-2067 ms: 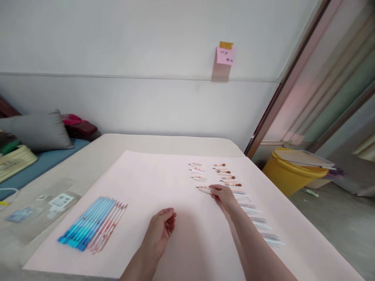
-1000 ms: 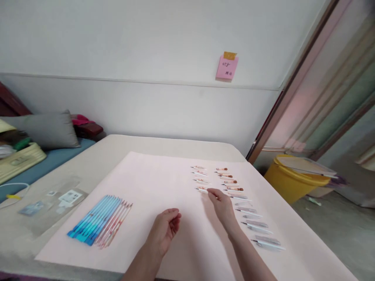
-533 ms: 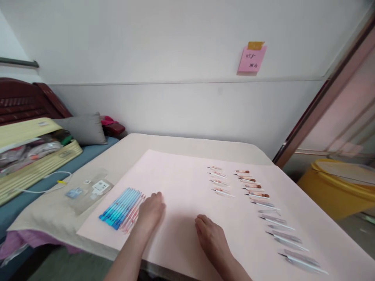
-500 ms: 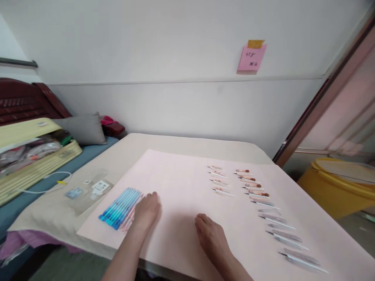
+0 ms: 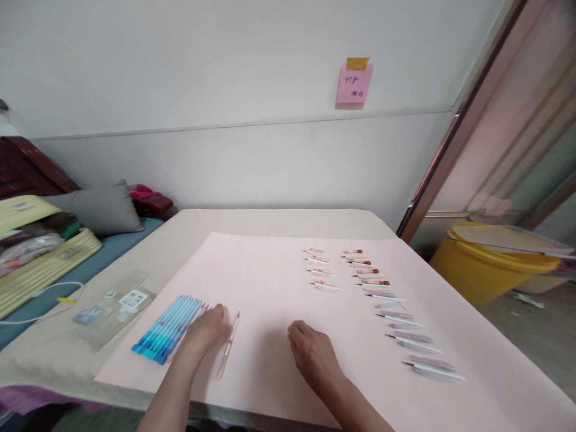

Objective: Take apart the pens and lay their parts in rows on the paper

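My left hand (image 5: 210, 327) rests on the sheet with curled fingers, beside a bundle of blue pens (image 5: 168, 329). Part of a pinkish set of slim pens lies under it, and its fingertips are hidden. Just to its right a single slim pen (image 5: 228, 348) with a clear, orange-marked barrel lies alone, tip pointing away. My right hand (image 5: 312, 348) hovers over or rests on the sheet, its fingers folded together and nothing visible in them. Beyond it are rows of disassembled pen parts: orange-printed pieces with white refills (image 5: 321, 272), brown-ended barrels (image 5: 375, 282), and greyish pieces with dark-tipped refills (image 5: 414, 344).
A pale pink sheet (image 5: 265, 270) covers much of the cream table (image 5: 279, 221). Clear plastic bags (image 5: 112, 312) lie left of the sheet. A yellow bin (image 5: 486, 258) stands beyond the right edge; a grey pillow (image 5: 103, 207) and yellow box (image 5: 49, 264) are at left.
My left hand has shifted left toward the pinkish pens, and a single slim pen now shows on the sheet to its right. My right hand keeps its pose. The camera view has turned right.
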### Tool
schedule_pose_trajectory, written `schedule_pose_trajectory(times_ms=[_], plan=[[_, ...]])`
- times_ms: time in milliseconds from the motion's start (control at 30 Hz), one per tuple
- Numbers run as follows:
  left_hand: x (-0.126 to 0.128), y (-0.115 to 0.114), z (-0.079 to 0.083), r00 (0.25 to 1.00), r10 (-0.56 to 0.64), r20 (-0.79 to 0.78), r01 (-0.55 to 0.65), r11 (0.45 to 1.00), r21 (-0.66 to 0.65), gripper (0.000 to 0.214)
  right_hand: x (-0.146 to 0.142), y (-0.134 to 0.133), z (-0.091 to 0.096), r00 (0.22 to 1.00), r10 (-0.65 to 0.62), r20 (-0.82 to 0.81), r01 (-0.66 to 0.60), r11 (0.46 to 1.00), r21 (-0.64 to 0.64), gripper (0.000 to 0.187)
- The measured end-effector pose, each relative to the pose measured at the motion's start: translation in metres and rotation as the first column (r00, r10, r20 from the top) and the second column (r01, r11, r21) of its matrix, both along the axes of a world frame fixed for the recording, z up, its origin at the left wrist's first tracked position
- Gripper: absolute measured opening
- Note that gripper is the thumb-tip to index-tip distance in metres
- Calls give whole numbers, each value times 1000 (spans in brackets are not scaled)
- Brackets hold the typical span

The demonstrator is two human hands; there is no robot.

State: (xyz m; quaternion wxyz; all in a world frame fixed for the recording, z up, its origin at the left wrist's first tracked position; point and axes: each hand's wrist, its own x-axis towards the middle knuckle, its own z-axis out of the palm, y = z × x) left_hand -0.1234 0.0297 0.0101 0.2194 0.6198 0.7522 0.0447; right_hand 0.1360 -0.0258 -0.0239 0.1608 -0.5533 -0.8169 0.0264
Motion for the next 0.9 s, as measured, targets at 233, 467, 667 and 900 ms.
schedule_pose_trajectory(times_ms=[233,467,667,900], plan=[[59,-1,-16,982,-31,184,23,999,44,14,-9,-2,5,935,-77,-347,-1,975,-220,22],[99,-19,-3,321,132,938,-56,991,-121,37,-19,-3,13,227,-536,-813,-459,678,-575,31],[109,-27,-19,54,205,977,-161,968,-194,30,-22,-7,17,45,-573,-818,-557,666,-497,38],[111,-28,-14,-111,292,950,-66,952,-300,26,-27,-4,6,-52,-692,-720,-633,581,-512,28]])
